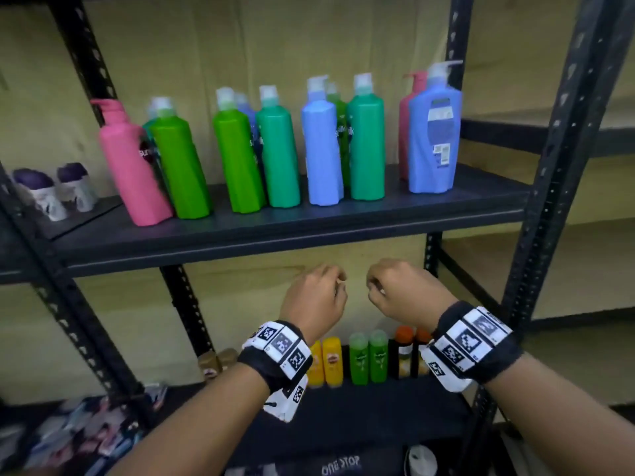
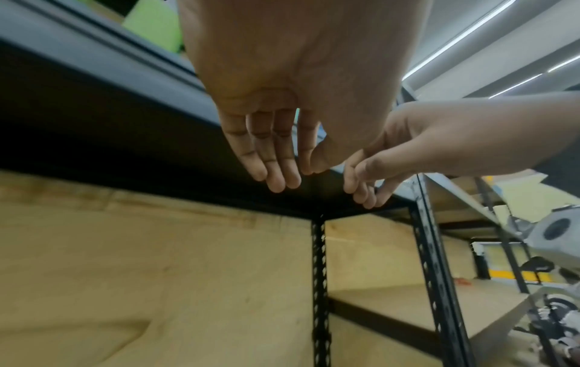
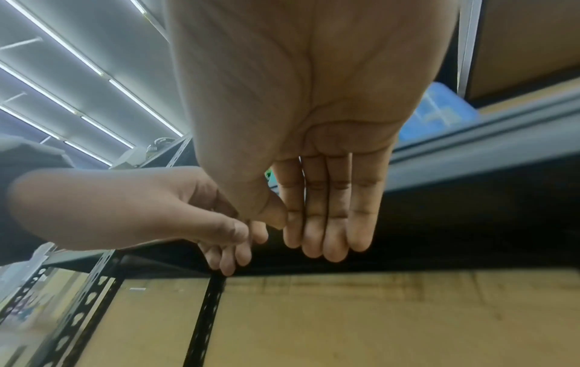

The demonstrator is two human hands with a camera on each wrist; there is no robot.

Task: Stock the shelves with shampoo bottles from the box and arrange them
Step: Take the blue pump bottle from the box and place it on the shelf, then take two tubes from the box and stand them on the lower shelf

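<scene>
Head view: shampoo bottles [image 1: 278, 146] upright, caps up.

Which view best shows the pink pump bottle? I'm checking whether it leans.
The head view: the pink plastic pump bottle stands whole at the left end of the dark metal shelf, tilted. Neither wrist view shows it.

On the lower shelf we see two yellow bottles [image 1: 325, 361] standing side by side, two small green bottles [image 1: 368, 358] just to their right, then two orange-capped bottles [image 1: 409, 352]. Left of the yellow pair stand two brown jars [image 1: 217, 363]. Far left, on the neighbouring rack, two purple-topped roll-ons [image 1: 55, 191] stand together. Low at the left lie blurred packets [image 1: 79, 438]. Plywood backing [image 1: 220, 56] lines the rear.
</scene>
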